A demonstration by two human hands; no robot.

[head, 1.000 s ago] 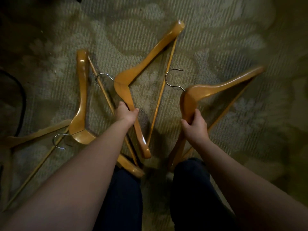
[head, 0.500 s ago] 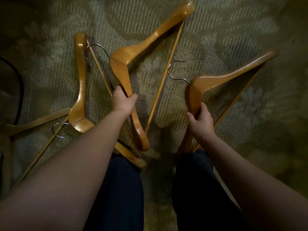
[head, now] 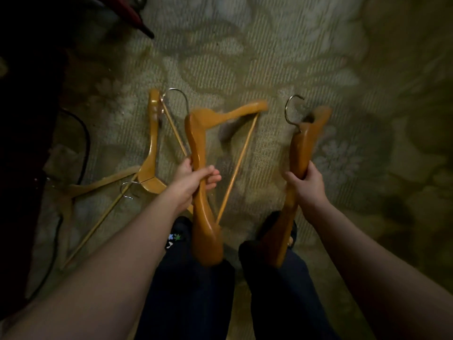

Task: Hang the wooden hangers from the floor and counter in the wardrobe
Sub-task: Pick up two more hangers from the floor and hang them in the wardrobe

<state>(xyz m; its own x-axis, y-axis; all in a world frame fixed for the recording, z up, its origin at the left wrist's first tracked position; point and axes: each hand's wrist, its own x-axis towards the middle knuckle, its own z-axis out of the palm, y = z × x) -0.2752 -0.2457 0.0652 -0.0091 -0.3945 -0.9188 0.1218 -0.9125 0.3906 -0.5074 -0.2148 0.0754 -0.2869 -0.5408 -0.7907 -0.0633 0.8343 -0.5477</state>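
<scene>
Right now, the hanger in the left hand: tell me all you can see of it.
The hanger is glossy honey-brown wood with a silver metal hook and thin crossbar. The left hand grips its near arm; its far arm points right, blurred. It is held over the carpet, near end over the legs.

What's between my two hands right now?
In the head view, the crossbar of the hanger in the left hand crosses that gap, over patterned carpet.
</scene>
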